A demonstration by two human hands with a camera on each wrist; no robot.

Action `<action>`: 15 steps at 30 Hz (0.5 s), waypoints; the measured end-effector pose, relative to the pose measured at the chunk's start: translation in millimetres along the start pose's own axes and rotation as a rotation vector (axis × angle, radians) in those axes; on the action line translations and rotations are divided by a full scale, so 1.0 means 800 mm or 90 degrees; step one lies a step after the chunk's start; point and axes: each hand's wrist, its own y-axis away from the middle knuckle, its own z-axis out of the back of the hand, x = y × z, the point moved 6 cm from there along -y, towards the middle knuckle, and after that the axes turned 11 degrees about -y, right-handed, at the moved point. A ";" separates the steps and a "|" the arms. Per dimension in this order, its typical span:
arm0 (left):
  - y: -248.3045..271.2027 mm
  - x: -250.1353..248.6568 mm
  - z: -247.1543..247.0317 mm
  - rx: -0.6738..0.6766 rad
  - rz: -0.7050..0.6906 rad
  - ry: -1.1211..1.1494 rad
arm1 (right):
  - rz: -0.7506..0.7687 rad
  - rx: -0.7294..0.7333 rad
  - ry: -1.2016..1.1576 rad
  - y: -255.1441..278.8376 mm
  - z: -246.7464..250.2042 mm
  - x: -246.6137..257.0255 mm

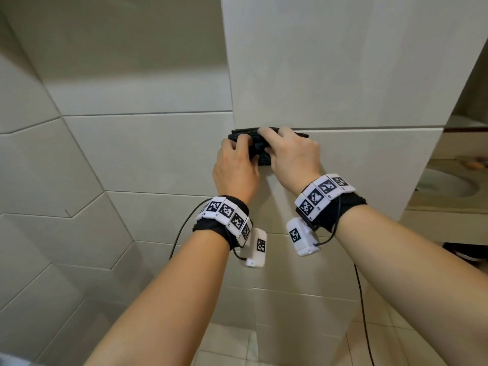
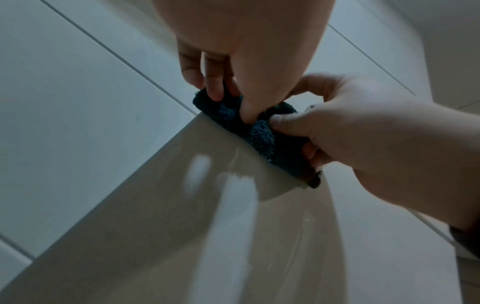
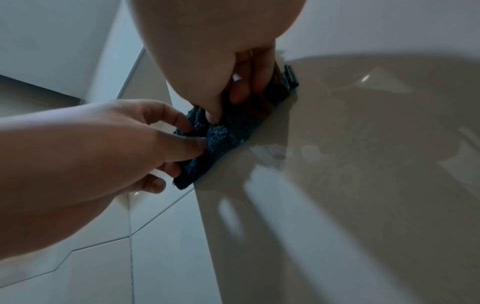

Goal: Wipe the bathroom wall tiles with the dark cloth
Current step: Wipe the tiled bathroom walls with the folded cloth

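Wall tiles [image 1: 343,75] are seen meeting at an outside corner, pale and glossy. A sink [image 1: 446,186] is visible at far right. The dark cloth [image 1: 257,146] is bunched against the tiled corner, on a grout line. It is gripped by the left hand [image 1: 235,167] and right hand [image 1: 293,157], fingers curled into it.

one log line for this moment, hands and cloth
left hand: grips dark cloth | right hand: grips cloth | cloth: bunched against wall tile at corner edge
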 end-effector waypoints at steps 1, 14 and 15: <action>-0.001 0.000 0.000 -0.003 -0.003 -0.003 | -0.004 0.008 -0.002 -0.001 0.000 0.000; 0.014 -0.092 -0.014 -0.016 -0.023 0.015 | -0.013 -0.011 0.024 0.029 0.056 -0.078; 0.017 -0.107 -0.018 -0.018 -0.030 0.022 | -0.018 -0.013 0.029 0.033 0.065 -0.091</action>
